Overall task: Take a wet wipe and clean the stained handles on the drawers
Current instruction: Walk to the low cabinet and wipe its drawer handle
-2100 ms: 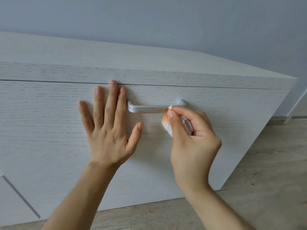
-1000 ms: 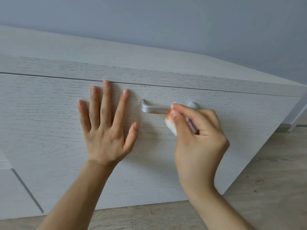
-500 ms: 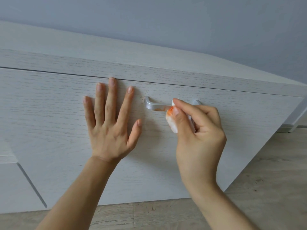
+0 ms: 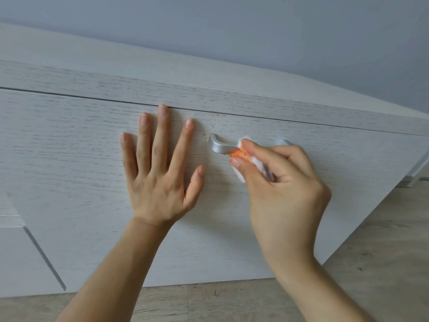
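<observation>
A silver bar handle (image 4: 219, 147) sits on the white wood-grain drawer front (image 4: 69, 159). My right hand (image 4: 283, 182) pinches a folded white wet wipe (image 4: 243, 155) with an orange smear on it, wrapped round the middle of the handle. An orange trace shows on the handle just left of the wipe. The handle's right end (image 4: 285, 142) peeks out behind my fingers. My left hand (image 4: 160, 173) lies flat on the drawer front, fingers spread, just left of the handle.
The cabinet top (image 4: 139, 63) runs above the drawer, with a pale blue wall (image 4: 255, 31) behind. A light wooden floor (image 4: 371, 252) lies below and to the right. Another drawer panel (image 4: 21, 259) shows at the lower left.
My right hand has slid the wipe leftward along the handle, so less of the handle's left part shows. My left hand stays flat on the drawer front.
</observation>
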### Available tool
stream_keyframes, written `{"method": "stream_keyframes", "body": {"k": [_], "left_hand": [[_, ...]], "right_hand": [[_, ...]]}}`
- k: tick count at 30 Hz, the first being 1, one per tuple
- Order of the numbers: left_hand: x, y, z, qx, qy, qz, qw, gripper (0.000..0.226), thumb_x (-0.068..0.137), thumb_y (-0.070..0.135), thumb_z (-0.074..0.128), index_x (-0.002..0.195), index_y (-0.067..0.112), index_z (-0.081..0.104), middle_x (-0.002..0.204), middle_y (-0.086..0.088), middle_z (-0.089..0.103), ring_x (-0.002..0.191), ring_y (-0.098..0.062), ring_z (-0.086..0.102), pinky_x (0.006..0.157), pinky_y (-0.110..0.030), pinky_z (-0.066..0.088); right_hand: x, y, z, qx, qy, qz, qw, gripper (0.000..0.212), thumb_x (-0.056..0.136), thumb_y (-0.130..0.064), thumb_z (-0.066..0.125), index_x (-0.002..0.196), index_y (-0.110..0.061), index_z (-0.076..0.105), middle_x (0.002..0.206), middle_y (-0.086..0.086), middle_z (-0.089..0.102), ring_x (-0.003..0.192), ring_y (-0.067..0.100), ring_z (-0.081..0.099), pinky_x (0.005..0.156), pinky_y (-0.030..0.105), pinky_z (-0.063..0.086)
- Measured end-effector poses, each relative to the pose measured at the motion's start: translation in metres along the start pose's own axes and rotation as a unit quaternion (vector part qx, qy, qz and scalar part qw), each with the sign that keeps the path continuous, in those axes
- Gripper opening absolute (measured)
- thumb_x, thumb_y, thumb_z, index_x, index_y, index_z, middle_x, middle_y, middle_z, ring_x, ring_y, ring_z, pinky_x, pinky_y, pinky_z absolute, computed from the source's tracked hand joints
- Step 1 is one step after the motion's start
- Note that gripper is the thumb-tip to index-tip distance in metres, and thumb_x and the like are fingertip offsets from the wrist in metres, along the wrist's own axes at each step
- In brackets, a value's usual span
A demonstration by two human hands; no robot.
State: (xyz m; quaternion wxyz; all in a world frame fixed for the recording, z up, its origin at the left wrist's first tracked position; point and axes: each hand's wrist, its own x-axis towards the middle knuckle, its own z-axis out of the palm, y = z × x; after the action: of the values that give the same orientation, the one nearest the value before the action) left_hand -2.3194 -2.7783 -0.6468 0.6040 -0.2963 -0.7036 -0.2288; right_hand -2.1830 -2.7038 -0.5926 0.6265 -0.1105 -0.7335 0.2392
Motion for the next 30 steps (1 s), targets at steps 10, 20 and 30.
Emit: {"method": "stream_keyframes", "body": {"k": [10,20,30], "left_hand": [[0.000,0.001,0.000,-0.006,-0.008,-0.008,1.000,0.062,0.096,0.046,0.026,0.151,0.020,0.018,0.152,-0.013,0.018,0.141,-0.032,0.011,0.116,-0.046,0.004],[0.001,0.000,-0.002,-0.007,-0.010,-0.005,1.000,0.062,0.095,0.047,0.028,0.149,0.018,0.023,0.152,-0.012,0.018,0.141,-0.032,0.011,0.116,-0.045,0.004],[0.000,-0.001,-0.001,-0.005,-0.003,-0.007,1.000,0.063,0.094,0.047,0.031,0.150,0.019,0.023,0.153,-0.008,0.016,0.146,-0.019,-0.002,0.116,-0.045,0.006]], "right_hand": [[0.004,0.003,-0.008,0.039,-0.023,0.049,0.998,0.025,0.072,-0.011,0.078,0.096,-0.016,0.072,0.080,-0.004,0.064,0.073,-0.012,0.056,0.070,0.002,0.039],[0.002,-0.008,0.004,0.038,-0.020,0.049,0.998,0.020,0.070,-0.014,0.080,0.090,-0.014,0.076,0.078,-0.003,0.066,0.072,-0.003,0.060,0.068,0.008,0.047],[-0.001,-0.012,0.013,0.061,-0.026,0.034,0.997,0.025,0.070,-0.015,0.079,0.095,-0.015,0.074,0.073,-0.007,0.060,0.067,-0.014,0.054,0.070,0.004,0.043]]}}
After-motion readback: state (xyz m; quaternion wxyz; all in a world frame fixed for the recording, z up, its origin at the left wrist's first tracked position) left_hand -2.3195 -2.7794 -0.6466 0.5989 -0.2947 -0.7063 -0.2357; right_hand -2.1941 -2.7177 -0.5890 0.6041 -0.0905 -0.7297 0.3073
